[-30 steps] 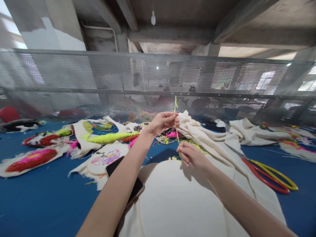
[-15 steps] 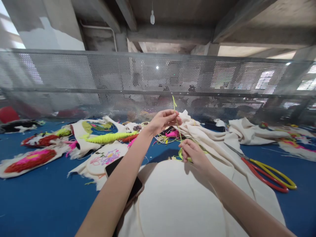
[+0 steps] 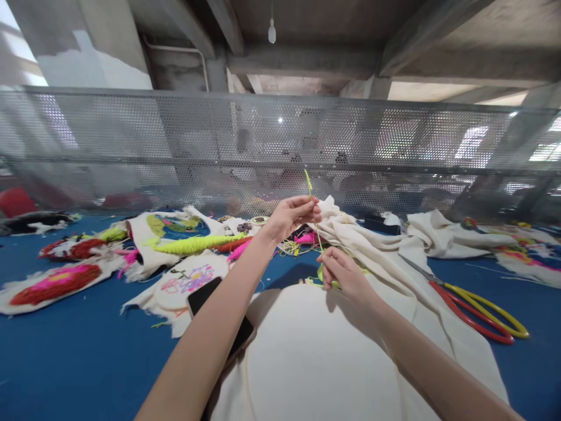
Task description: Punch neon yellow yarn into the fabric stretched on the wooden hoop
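The hands are apart, both clamped on a length of yellow-green yarn (image 3: 318,237) above the far edge of a hooped white fabric (image 3: 324,351). The left hand (image 3: 293,215) pinches it higher up, its end poking above the fingers; the right hand (image 3: 336,269) grips it lower, with more yellow-green strands beside it.

The left forearm (image 3: 205,330) crosses over a smartphone (image 3: 242,339), hiding its middle. Left of the phone lies a floral embroidery (image 3: 190,279) in a hoop, and farther left a red-and-pink tufted piece (image 3: 61,282). A neon-yellow yarn bundle (image 3: 197,244) stretches behind the embroidery toward the left wrist.

Crumpled white cloth (image 3: 377,248) runs from behind the hands down the right side, crowding that part of the blue bench (image 3: 87,356). Scissors (image 3: 438,283) with one red and one yellow handle lie across its edge. A perforated metal screen (image 3: 131,128) closes off the back.
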A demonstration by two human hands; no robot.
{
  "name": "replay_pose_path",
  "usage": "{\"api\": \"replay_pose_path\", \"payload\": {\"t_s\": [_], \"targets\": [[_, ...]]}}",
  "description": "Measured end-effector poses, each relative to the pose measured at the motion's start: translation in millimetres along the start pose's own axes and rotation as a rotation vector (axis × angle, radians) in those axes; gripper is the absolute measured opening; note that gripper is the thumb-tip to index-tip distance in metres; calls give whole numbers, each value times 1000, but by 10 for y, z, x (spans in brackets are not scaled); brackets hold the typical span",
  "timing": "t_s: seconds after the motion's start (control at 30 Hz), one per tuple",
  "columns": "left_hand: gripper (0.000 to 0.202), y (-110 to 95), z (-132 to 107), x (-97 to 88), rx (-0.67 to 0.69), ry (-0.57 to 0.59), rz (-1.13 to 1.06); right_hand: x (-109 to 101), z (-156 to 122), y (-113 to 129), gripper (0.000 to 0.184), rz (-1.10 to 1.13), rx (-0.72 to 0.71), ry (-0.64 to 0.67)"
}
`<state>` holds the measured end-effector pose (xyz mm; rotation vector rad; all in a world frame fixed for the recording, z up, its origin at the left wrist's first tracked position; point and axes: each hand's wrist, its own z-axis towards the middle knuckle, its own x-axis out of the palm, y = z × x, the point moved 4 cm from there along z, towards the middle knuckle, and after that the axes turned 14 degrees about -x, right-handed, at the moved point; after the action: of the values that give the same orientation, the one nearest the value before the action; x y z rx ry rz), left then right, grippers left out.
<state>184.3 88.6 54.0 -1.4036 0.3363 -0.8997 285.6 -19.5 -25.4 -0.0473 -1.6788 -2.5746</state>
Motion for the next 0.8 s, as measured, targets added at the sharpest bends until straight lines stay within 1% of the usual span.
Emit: {"api": "replay_pose_path", "payload": {"t_s": [0.13,0.27,0.47,0.63,0.7,0.8], "targets": [[8,28,15,-9,-8,-24,-33,14,-6,12,15,-1,11,-1],[6,27,3,28,-24,-18,-74,32,-16,23,16,11,8,16],[8,25,-15,41,-60,-38,-164,22,-13,18,19,52,24,22],[11,34,-7,11,-31,-68,-179,17,-9,16,21,90,28,33],[12,11,-13,29,-27,-49,-162,9,-5,12,20,90,19,32],[17,-67,-32,87,-7,41,-164,-10,4,-5,20,83,15,23]]}}
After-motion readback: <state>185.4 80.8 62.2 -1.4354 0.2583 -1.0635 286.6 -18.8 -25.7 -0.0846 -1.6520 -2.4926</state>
